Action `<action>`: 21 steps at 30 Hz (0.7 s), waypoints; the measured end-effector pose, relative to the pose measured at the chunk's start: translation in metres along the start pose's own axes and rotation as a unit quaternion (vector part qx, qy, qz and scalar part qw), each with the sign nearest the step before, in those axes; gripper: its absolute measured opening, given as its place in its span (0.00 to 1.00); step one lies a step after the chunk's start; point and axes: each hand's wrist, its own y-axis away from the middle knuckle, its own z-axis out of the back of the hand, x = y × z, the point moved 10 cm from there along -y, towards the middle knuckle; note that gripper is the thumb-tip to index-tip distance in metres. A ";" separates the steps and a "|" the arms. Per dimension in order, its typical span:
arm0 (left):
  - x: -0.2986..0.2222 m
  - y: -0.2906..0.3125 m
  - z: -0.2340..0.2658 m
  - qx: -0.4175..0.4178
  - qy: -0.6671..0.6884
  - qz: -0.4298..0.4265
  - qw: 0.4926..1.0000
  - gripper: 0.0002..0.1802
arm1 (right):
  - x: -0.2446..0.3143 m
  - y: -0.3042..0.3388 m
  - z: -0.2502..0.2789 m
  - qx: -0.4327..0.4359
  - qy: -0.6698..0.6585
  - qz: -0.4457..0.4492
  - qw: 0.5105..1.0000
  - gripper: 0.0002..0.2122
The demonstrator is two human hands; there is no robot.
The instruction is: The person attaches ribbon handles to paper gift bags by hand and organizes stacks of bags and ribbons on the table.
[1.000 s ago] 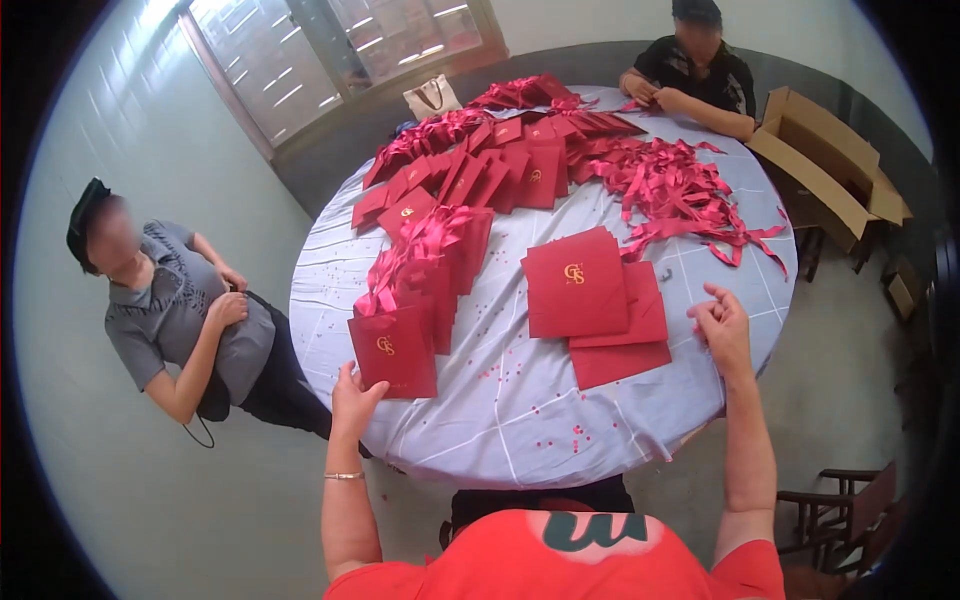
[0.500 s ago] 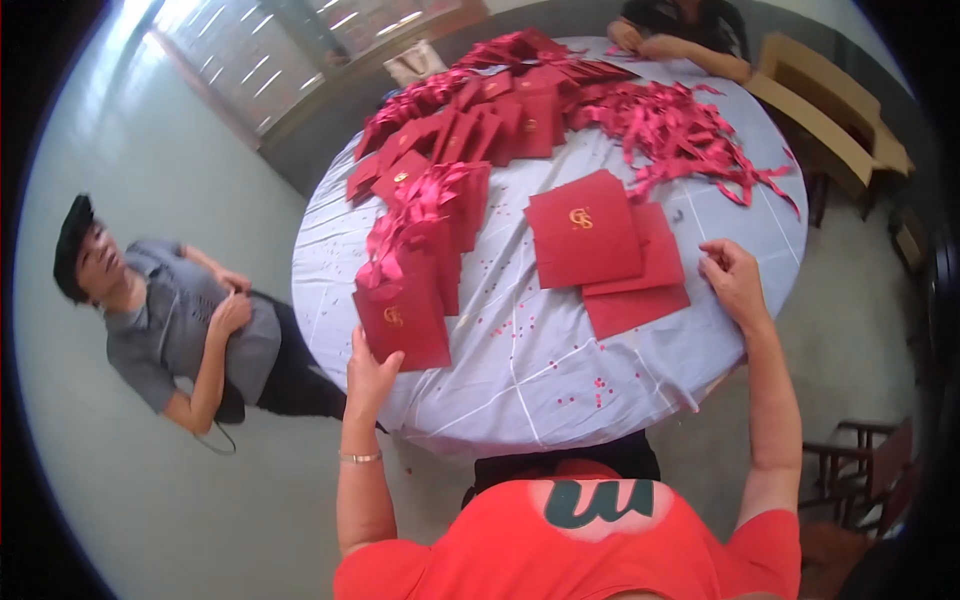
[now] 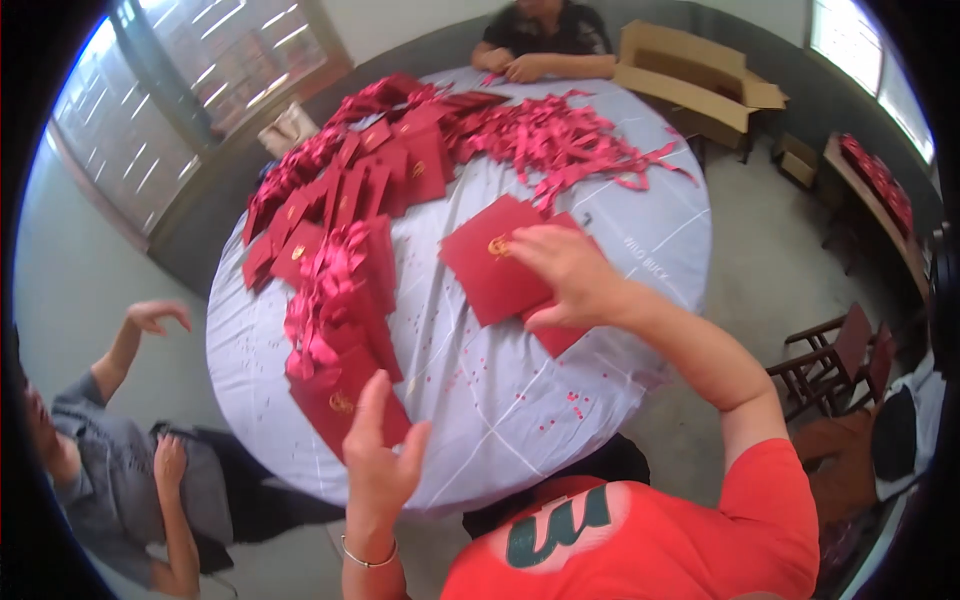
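Observation:
Fingers spread, my right hand (image 3: 578, 275) reaches over a loose stack of flat red paper bags (image 3: 490, 265) with gold emblems; its fingertips are at the top bag, and whether they press on it I cannot tell. My left hand (image 3: 382, 460) is raised at the near left, thumb and forefinger apart, beside the nearest bag (image 3: 335, 400) of a long overlapping row. Pink-red ribbons (image 3: 325, 285) lie along that row. Both hands look empty, though the left one's lower fingers are partly hidden.
A ribbon heap (image 3: 570, 140) and more red bags (image 3: 370, 170) cover the round table's (image 3: 440, 430) far part. Across it sits a person (image 3: 545, 45); another stands at left (image 3: 150, 480). An open carton (image 3: 690, 80) and folding chairs (image 3: 840, 350) are at right.
My right hand has moved left from beside the stack to over it. My left hand has come back off the nearest bag. My view has turned right, and the standing person has lifted a hand.

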 end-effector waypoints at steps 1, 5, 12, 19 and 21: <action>-0.008 -0.008 -0.011 0.023 0.007 -0.021 0.999 0.34 | 0.005 -0.008 -0.014 0.007 0.028 0.003 1.000 0.43; -0.024 -0.030 -0.050 0.101 -0.002 -0.110 0.989 0.34 | 0.018 -0.018 -0.036 0.041 0.052 0.007 0.998 0.39; -0.008 -0.052 -0.063 0.044 0.018 -0.105 0.993 0.37 | 0.055 -0.016 -0.004 -0.054 0.066 0.064 0.994 0.35; 0.058 -0.060 -0.092 -0.006 0.437 0.087 0.895 0.27 | 0.072 -0.014 0.005 -0.050 0.067 0.076 0.994 0.36; 0.063 -0.059 -0.103 0.057 0.506 0.159 0.846 0.23 | 0.075 -0.013 -0.008 -0.032 0.079 0.079 0.993 0.36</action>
